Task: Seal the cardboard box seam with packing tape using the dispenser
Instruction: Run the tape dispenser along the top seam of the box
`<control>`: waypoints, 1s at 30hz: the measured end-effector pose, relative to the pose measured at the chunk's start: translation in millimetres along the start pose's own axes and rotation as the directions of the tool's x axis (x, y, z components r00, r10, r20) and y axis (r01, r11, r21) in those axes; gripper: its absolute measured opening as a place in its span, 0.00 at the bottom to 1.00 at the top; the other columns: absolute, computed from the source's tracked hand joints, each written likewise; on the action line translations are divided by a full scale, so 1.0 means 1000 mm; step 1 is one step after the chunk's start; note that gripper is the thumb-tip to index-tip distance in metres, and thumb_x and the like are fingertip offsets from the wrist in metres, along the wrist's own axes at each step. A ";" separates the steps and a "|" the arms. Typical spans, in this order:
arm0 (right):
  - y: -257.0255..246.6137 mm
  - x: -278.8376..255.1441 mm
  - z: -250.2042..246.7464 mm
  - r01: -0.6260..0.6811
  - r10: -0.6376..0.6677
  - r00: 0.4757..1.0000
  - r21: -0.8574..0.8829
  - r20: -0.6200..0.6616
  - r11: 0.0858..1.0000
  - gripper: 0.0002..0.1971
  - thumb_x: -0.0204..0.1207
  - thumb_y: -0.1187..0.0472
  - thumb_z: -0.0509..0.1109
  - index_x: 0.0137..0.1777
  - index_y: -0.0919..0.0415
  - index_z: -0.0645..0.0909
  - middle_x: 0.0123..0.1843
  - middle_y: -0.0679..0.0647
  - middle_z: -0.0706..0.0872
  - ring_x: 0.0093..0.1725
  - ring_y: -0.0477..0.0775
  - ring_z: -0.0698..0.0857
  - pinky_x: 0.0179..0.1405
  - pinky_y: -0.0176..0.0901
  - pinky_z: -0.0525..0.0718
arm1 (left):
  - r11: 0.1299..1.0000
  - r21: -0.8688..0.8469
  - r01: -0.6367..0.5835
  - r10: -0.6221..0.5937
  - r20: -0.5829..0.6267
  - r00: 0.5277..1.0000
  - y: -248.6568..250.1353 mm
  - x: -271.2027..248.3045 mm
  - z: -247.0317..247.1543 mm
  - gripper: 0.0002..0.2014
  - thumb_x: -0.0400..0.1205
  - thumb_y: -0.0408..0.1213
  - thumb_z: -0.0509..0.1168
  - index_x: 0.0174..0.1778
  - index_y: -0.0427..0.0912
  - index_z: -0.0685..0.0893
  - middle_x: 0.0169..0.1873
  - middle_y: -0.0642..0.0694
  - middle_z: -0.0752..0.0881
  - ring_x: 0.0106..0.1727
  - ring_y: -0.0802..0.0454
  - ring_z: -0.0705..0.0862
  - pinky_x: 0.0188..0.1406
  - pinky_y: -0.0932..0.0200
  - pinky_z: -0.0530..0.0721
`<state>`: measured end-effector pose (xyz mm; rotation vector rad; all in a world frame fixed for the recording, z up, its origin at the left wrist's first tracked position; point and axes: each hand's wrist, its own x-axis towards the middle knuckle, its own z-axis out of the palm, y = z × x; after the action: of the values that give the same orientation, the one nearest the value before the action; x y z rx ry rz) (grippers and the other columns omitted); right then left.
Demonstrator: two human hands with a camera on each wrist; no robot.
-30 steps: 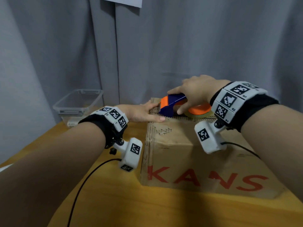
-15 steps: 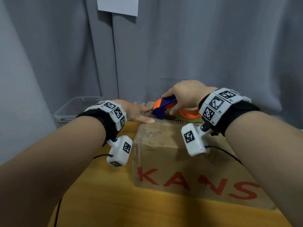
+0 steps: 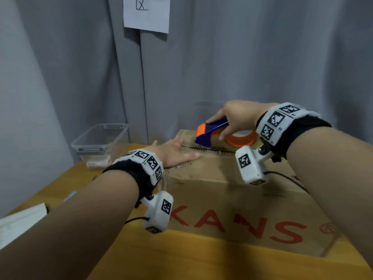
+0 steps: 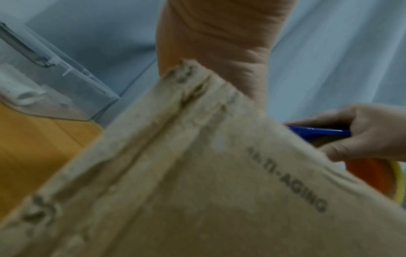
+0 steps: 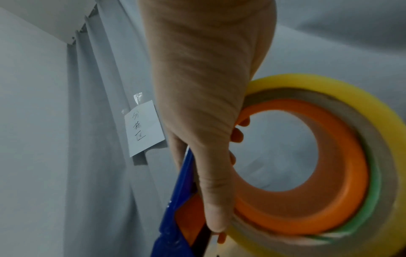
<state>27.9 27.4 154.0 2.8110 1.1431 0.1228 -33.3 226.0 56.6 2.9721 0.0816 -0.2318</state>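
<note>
From the head view my left hand (image 3: 173,153) lies flat, fingers straight, on the box (image 3: 222,190) top at nine o'clock of the seam (image 3: 210,150), my right hand (image 3: 234,118) clamped round the dispenser (image 3: 210,133) above it. Right wrist view: fingers (image 5: 211,182) hooked through the tape roll (image 5: 329,173), which looks light, rigid, best held by its blue handle.

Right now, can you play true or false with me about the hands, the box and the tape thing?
1. The right hand grips the tape dispenser. True.
2. The left hand is curled into a fist. False: it lies flat with straight fingers on top of the cardboard box.
3. The dispenser is green and black. False: it is blue and orange, with a yellowish tape roll.
4. Red letters are printed on the side of the box facing the person. True.
5. The clear plastic bin sits on top of the box. False: it stands on the wooden table, to the left of the box.
</note>
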 end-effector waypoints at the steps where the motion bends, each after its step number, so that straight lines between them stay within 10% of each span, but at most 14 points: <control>1: 0.009 -0.007 -0.004 -0.013 0.013 1.000 -0.038 0.005 0.999 0.31 0.68 0.47 0.78 0.73 0.42 0.75 0.43 0.40 0.81 0.40 0.45 0.77 0.35 0.34 0.69 | 0.999 0.030 0.011 -0.011 0.011 1.000 0.001 -0.001 -0.001 0.47 0.74 0.75 0.43 0.84 0.50 0.43 0.84 0.51 0.45 0.84 0.51 0.49 0.78 0.33 0.39; 9: 0.027 -0.021 0.022 -0.105 0.109 0.994 -0.154 0.016 0.982 0.30 0.68 0.41 0.76 0.71 0.34 0.74 0.47 0.41 0.80 0.45 0.49 0.76 0.41 0.42 0.72 | 0.947 0.310 0.085 -0.101 0.035 0.994 0.017 0.002 -0.007 0.48 0.75 0.75 0.35 0.84 0.43 0.41 0.84 0.48 0.43 0.84 0.52 0.42 0.80 0.39 0.36; 18: 0.035 -0.018 0.027 -0.147 0.147 0.989 -0.062 -0.003 0.987 0.30 0.67 0.42 0.77 0.70 0.32 0.75 0.51 0.40 0.82 0.48 0.48 0.77 0.44 0.43 0.71 | 0.975 0.133 -0.175 0.158 0.132 0.979 0.063 -0.009 -0.001 0.39 0.84 0.63 0.39 0.84 0.41 0.41 0.84 0.44 0.40 0.84 0.50 0.41 0.82 0.51 0.41; 26: 0.032 -0.020 0.027 -0.154 0.154 0.988 -0.056 -0.012 0.986 0.30 0.67 0.42 0.77 0.70 0.33 0.74 0.49 0.39 0.79 0.48 0.49 0.76 0.44 0.43 0.71 | 0.969 0.241 0.052 -0.065 0.046 0.997 0.043 0.002 0.000 0.44 0.78 0.71 0.38 0.84 0.42 0.45 0.84 0.44 0.44 0.84 0.46 0.45 0.83 0.46 0.42; 30: 0.026 -0.014 0.024 -0.161 0.164 0.986 -0.090 0.025 0.983 0.31 0.66 0.42 0.78 0.70 0.32 0.74 0.48 0.38 0.78 0.49 0.49 0.77 0.45 0.45 0.74 | 0.994 0.113 -0.011 0.010 0.014 1.000 0.050 0.010 0.007 0.49 0.74 0.76 0.43 0.84 0.48 0.45 0.84 0.47 0.45 0.84 0.45 0.45 0.82 0.45 0.45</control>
<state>38.8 -2.5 133.5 2.8139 0.8780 0.1360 -21.2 176.4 56.2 3.0823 0.0525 -0.2634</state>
